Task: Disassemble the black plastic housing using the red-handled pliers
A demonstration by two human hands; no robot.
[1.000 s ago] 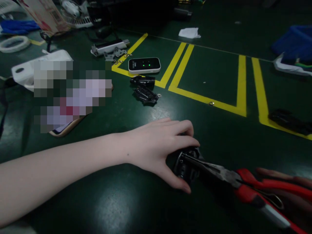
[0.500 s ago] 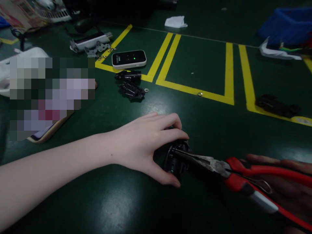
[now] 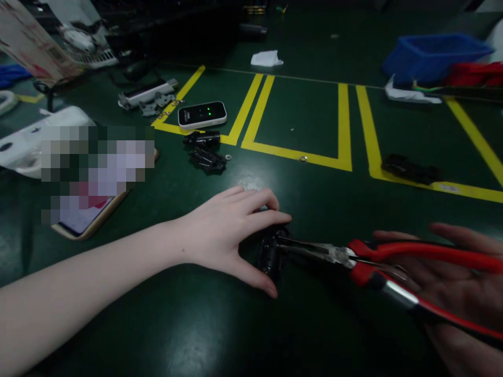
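Observation:
My left hand (image 3: 231, 225) grips a small black plastic part (image 3: 269, 256) against the green table, index finger over its far side and thumb at its near side. In my right hand (image 3: 459, 283) lie red-handled needle-nose pliers (image 3: 369, 262), handles spread, the lower one across the palm. The plier tips touch the black part's upper right side; whether they pinch something there I cannot make out. Two more black parts, a cylindrical one (image 3: 204, 139) and a jagged one (image 3: 208, 158), lie beyond my left hand, beside a small metal ring (image 3: 228, 157).
A phone (image 3: 106, 193) and a white device (image 3: 43, 136) lie at left. Behind them are metal brackets (image 3: 157, 103) and a black-and-white box with green lights (image 3: 202, 115). Another ring (image 3: 303, 158) sits on yellow tape. At right are a black part (image 3: 411, 168) and a blue bin (image 3: 440, 52).
The view has shifted, so most things sit lower or further left. The plier handles appear more widely spread, and my right palm is more exposed. My left hand keeps its grip.

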